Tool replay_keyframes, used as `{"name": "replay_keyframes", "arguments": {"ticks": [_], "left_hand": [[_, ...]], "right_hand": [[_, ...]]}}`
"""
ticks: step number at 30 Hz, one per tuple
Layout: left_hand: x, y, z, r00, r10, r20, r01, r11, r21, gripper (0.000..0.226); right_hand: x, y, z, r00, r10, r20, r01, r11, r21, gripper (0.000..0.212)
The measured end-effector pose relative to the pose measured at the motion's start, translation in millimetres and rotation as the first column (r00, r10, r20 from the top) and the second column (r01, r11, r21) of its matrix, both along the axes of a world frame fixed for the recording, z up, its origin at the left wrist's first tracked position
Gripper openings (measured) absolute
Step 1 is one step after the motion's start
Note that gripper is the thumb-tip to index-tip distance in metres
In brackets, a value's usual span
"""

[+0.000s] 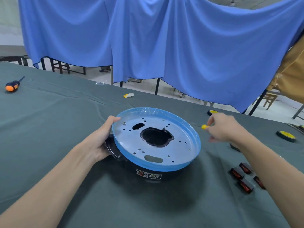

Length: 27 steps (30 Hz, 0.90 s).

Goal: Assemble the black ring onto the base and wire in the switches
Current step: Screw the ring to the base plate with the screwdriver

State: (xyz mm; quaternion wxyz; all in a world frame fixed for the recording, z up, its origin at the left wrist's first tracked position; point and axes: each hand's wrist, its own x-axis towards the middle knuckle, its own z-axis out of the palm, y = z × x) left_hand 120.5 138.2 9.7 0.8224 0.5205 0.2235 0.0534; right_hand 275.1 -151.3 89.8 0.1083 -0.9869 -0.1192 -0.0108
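Currently base (195,137) gripped by left hand (102,137); yellow piece (204,127) pinched in right hand (222,127); switches (241,174) found lower right, nearer it.

A workshop or assembly room: a cloth-covered bench (49,112) carries a screwdriver (12,85) and loose parts, screened by blue curtains (164,38).

The base (156,140) is set upon the ring (115,150) on the worktop (49,129). A screwdriver (13,85) is laid far left behind it; switches (243,176) are grouped near right, wheels (286,136) farther back.
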Motion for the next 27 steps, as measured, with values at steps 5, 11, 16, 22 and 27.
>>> {"name": "replay_keyframes", "arguments": {"ticks": [5, 11, 16, 22, 27], "left_hand": [[-2.7, -1.9, 2.7, 0.993, -0.103, -0.052, 0.102, 0.995, -0.011, 0.031], [-3.3, -5.7, 0.1, 0.984, -0.168, -0.055, 0.168, 0.986, -0.016, 0.033], [-3.1, -4.4, -1.5, 0.977, -0.203, -0.063, 0.201, 0.979, -0.033, 0.04], [-3.0, -3.6, -1.1, 0.965, -0.257, -0.052, 0.254, 0.966, -0.057, 0.053], [-2.8, -2.4, -0.6, 0.964, -0.257, -0.063, 0.254, 0.966, -0.052, 0.054]], "right_hand": [[-15.3, 13.5, 37.0, 0.939, 0.016, 0.342, -0.188, 0.859, 0.476, 0.013], [-52.5, 55.2, 49.1, 0.902, 0.382, 0.203, -0.38, 0.474, 0.795, 0.016], [-59.5, 95.1, 34.8, 0.857, 0.494, 0.148, -0.356, 0.359, 0.863, 0.02], [-56.7, 124.2, 27.5, 0.82, 0.507, 0.264, -0.52, 0.468, 0.715, 0.021], [-51.1, 127.9, 25.9, 0.791, 0.542, 0.285, -0.573, 0.492, 0.655, 0.022]]}}
